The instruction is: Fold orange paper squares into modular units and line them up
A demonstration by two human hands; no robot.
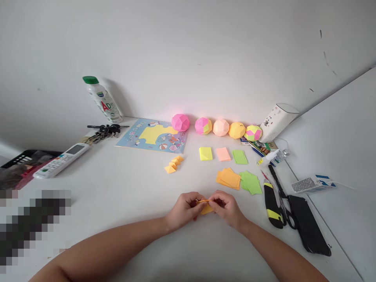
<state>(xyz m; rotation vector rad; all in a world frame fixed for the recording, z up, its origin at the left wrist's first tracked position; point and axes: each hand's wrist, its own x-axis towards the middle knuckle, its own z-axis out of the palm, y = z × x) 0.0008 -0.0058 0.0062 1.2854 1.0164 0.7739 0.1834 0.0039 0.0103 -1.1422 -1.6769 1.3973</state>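
Between my two hands is a small orange sheet of paper [207,209], partly folded, its top edge bent over. My left hand [188,208] pinches its left side between thumb and fingers. On the right side my right hand [225,207] grips the same sheet, thumb near the fold. Just beyond my right hand lie loose orange paper sheets [229,178] and green paper sheets [251,183]. Several folded orange paper pieces [173,165] sit in a row ahead of my left hand. Farther back are a yellow pad [205,154], a peach pad [223,154] and a green pad [240,157].
Paper balls, pink [180,122] to yellow-pink [253,133], line the wall. At right lie a utility knife [272,205], scissors [284,209], a glue bottle [267,158] and a black phone [309,225]. At left are a remote [62,160], a bottle [102,101] and a blue picture sheet [132,139].
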